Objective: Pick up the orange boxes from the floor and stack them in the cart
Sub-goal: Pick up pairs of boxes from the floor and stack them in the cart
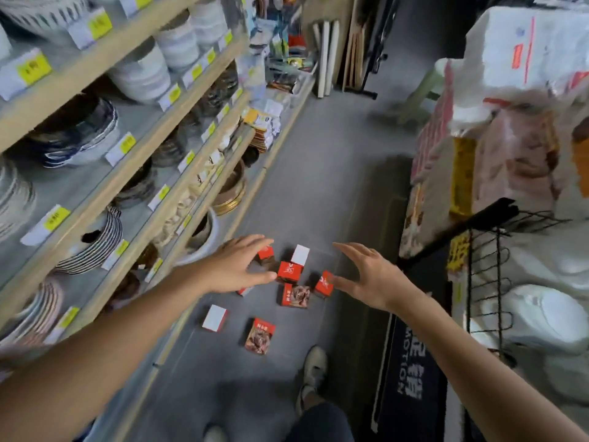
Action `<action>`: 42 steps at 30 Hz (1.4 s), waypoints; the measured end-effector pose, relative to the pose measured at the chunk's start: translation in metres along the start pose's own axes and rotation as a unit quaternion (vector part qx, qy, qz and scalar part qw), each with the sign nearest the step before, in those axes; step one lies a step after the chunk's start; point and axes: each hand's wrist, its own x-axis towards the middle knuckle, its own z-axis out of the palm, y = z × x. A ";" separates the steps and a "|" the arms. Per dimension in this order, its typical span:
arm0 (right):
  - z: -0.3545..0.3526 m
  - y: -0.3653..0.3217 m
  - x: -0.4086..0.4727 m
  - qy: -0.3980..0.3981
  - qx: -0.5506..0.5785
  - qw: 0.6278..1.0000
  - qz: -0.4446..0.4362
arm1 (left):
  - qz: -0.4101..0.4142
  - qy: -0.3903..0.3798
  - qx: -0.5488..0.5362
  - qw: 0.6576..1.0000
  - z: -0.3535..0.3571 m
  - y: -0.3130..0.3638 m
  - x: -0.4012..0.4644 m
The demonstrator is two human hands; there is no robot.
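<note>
Several small orange boxes lie scattered on the grey floor of a shop aisle. One orange box sits in the middle of the cluster, another just right of it, one with a food picture below, one white-faced behind. Two more lie nearer me: a white-topped box and a picture box. My left hand hovers open above the cluster's left side, partly covering a box. My right hand hovers open at the right side. Neither holds anything. The black wire cart stands at the right.
Wooden shelves with stacked bowls and plates line the left. White bagged goods fill the cart and a stacked display at the right. A dark mat lies by the cart. My shoe is below the boxes.
</note>
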 end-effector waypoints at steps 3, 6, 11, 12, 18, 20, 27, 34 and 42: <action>0.015 0.043 0.046 -0.032 0.008 0.999 0.012 | -0.038 0.005 -0.039 0.999 0.022 -0.007 0.049; 0.038 0.074 0.087 -0.070 0.018 0.997 0.026 | -0.052 0.011 -0.065 0.996 0.050 -0.022 0.080; 0.100 0.099 0.144 -0.124 0.012 0.992 0.027 | -0.096 -0.019 -0.065 0.993 0.109 -0.081 0.121; 0.115 0.103 0.155 -0.134 0.005 0.991 0.022 | -0.101 -0.032 -0.049 0.993 0.124 -0.098 0.130; 0.225 0.126 0.224 -0.184 -0.002 0.983 0.018 | -0.104 -0.111 -0.017 0.988 0.205 -0.184 0.179; 0.269 0.137 0.246 -0.198 -0.012 0.980 0.024 | -0.099 -0.103 -0.053 0.988 0.238 -0.207 0.198; 0.418 0.173 0.318 -0.204 -0.033 0.978 0.022 | -0.137 -0.119 -0.128 0.975 0.378 -0.270 0.258; 0.540 0.220 0.392 -0.207 -0.097 0.973 0.029 | -0.232 -0.096 -0.206 0.946 0.517 -0.332 0.305; 0.634 0.245 0.461 -0.140 -0.159 0.977 -0.021 | -0.268 -0.065 -0.238 0.931 0.606 -0.369 0.327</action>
